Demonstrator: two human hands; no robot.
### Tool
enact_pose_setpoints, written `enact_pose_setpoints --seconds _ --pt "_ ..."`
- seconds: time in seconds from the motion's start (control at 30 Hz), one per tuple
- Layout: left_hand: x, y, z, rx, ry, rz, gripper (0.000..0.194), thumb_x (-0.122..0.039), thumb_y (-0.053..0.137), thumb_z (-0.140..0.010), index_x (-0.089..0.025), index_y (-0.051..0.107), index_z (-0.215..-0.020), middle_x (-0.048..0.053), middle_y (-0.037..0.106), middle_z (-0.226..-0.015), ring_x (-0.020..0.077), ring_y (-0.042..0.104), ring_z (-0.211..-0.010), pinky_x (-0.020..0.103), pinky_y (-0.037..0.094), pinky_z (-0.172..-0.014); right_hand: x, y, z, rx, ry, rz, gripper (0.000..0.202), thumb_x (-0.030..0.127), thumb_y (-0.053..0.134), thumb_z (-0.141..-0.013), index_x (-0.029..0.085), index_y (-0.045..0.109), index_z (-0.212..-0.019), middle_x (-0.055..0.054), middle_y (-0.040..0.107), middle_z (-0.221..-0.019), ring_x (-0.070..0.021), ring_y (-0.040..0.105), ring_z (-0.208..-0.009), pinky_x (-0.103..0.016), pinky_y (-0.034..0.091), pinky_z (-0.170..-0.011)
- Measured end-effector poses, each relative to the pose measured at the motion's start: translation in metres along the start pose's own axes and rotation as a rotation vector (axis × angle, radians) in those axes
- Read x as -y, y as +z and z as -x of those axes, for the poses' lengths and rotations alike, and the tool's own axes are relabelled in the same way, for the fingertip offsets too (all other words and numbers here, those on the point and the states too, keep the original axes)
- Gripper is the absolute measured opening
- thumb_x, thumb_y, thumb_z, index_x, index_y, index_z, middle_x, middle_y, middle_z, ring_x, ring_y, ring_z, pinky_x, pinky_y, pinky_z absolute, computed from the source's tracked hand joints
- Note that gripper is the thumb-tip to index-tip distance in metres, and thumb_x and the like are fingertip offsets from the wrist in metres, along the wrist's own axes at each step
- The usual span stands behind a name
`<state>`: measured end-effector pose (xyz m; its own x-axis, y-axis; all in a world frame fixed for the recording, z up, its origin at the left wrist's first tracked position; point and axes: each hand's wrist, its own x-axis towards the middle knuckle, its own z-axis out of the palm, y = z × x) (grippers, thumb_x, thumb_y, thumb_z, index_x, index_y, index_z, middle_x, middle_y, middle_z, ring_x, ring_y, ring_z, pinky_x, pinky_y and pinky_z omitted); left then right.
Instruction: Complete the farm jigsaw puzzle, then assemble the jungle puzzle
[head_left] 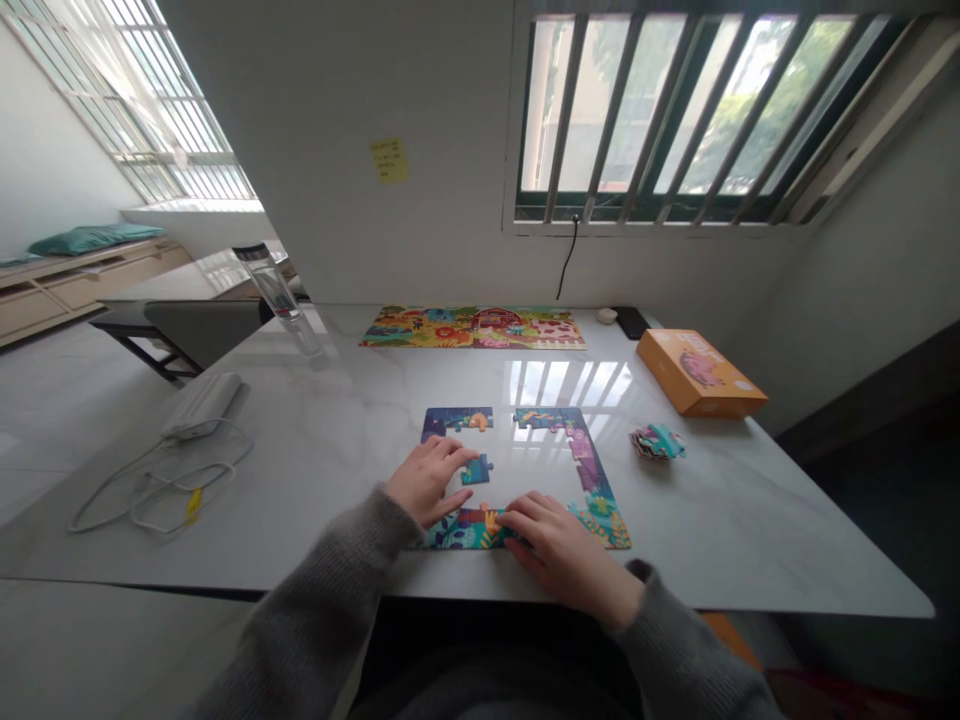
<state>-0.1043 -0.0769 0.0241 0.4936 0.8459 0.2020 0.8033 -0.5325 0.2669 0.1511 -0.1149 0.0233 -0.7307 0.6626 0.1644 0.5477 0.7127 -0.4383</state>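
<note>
A partly assembled jigsaw puzzle frame (592,470) lies in front of me, its border joined in dark blue, purple and green, with a gap in the top edge. Inside it, toward the left, is a loose blue puzzle piece (475,470). My left hand (429,478) rests over the frame's left side, thumb and fingers apart, fingertips at the loose piece's edge. My right hand (559,545) lies over the bottom border, its fingers stretched left and touching the pieces there. Both hands hide parts of the border.
A small pile of puzzle pieces (658,442) lies to the right, near an orange box (701,372). A finished farm puzzle (472,328) lies along the wall. Also on the table are a black phone (632,322), a glass bottle (271,283) and a white cable (150,500).
</note>
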Motion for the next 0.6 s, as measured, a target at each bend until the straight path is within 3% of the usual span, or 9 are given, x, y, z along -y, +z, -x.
enact_pose_setpoints --seconds 0.13,0.27,0.43,0.6 --pt "0.013 0.008 -0.03 0.229 -0.076 -0.192 0.064 -0.036 0.076 -0.076 -0.02 0.053 -0.134 0.013 0.058 -0.122 0.0326 0.053 -0.113 0.046 0.046 -0.096 -0.002 -0.011 -0.011 0.039 -0.04 -0.065 0.022 0.021 0.05 -0.1 0.02 0.064 -0.116 -0.009 0.066 -0.102 -0.022 0.059 -0.098 -0.037 0.051 -0.087" --pt "0.023 0.017 -0.045 0.311 -0.044 -0.163 0.069 -0.038 0.076 -0.074 -0.019 0.052 -0.135 0.013 0.059 -0.119 0.033 0.054 -0.111 0.045 0.047 -0.094 -0.013 -0.023 -0.019 0.077 -0.098 -0.178 0.025 0.023 0.05 -0.1 0.022 0.063 -0.122 -0.008 0.067 -0.106 -0.0199 0.061 -0.101 -0.034 0.052 -0.089" --pt "0.028 0.027 -0.059 0.2 0.027 -0.041 0.055 -0.03 0.082 -0.063 -0.021 0.062 -0.114 0.01 0.058 -0.108 0.0311 0.057 -0.101 0.041 0.049 -0.088 -0.044 -0.036 -0.04 -0.057 -0.069 -0.229 0.024 0.02 0.052 -0.098 0.021 0.065 -0.118 -0.007 0.068 -0.102 -0.0183 0.063 -0.095 -0.033 0.052 -0.086" --pt "0.018 0.038 -0.079 0.055 0.087 0.122 0.023 -0.018 0.067 -0.077 -0.019 0.06 -0.099 0.007 0.057 -0.102 0.024 0.057 -0.095 0.037 0.048 -0.087 -0.075 -0.041 -0.066 -0.189 0.048 -0.148 0.023 0.018 0.05 -0.096 0.021 0.065 -0.113 -0.003 0.066 -0.085 -0.0159 0.061 -0.078 -0.03 0.048 -0.075"
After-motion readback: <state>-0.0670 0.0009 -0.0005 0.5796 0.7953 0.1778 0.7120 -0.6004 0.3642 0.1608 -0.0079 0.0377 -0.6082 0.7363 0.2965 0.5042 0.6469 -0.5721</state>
